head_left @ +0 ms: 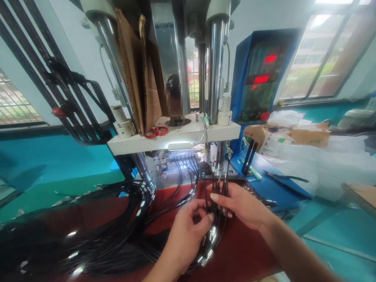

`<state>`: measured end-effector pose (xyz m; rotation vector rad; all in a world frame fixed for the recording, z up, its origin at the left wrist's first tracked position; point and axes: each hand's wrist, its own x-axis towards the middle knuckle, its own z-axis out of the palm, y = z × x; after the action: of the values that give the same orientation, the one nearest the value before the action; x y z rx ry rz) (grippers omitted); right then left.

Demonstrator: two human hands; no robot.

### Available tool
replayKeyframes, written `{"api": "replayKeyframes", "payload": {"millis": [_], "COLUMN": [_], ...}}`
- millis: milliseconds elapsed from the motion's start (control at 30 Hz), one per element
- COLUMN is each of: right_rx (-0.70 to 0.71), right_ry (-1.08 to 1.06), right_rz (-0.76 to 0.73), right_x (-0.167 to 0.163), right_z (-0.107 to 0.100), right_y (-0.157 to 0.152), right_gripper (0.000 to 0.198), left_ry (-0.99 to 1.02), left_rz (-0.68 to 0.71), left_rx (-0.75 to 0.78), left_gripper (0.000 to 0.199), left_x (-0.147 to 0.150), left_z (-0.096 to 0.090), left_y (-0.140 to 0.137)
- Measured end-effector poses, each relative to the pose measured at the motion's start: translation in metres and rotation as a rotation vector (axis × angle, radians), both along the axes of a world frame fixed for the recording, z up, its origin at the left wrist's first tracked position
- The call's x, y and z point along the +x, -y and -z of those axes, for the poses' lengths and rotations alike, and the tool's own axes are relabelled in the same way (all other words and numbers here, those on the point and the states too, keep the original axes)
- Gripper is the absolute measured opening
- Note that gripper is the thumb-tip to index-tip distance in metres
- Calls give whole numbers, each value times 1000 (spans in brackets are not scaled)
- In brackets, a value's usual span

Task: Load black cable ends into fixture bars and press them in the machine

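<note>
In front of the press, both hands are on a bundle of thin black cables with shiny metal sleeves. My right hand is closed round the upper part, and the cable ends point up out of it. Lower down and to the left, my left hand pinches the same cables between thumb and fingers. Another row of cables runs into a lit metal mould under the press plate. A large pile of black cables lies to the left on the red-brown table surface.
The white press plate carries red-handled scissors and cardboard. A blue control box with red displays stands at the right. Pliers lie on a blue surface near white plastic bags.
</note>
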<state>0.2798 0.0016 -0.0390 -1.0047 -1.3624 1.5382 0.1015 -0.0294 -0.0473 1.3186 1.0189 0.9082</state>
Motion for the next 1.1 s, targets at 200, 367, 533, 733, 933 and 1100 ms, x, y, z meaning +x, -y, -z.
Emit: {"api": "replayKeyframes", "payload": {"millis": [200, 367, 533, 733, 933, 1100], "right_rx": [-46, -65, -82, -74, -20, 147], "right_ry": [25, 7, -38, -7, -3, 98], "right_rz": [127, 161, 198, 125, 28, -86], "right_x": [-8, -15, -17, -20, -26, -27], "right_z": [5, 11, 13, 11, 0, -17], "right_y": [3, 4, 4, 8, 15, 19], "right_gripper": [29, 33, 33, 33, 28, 21], "left_ry": [10, -61, -140, -259, 87, 242], "left_rz": [27, 71, 176, 424, 12, -92], "left_rx": [-74, -36, -100, -130, -63, -55], "left_gripper": [19, 6, 8, 13, 28, 23], "left_x": [-2, -9, -18, -32, -18, 3], "left_z": [1, -5, -12, -16, -35, -54], "left_y": [5, 10, 21, 31, 8, -25]}}
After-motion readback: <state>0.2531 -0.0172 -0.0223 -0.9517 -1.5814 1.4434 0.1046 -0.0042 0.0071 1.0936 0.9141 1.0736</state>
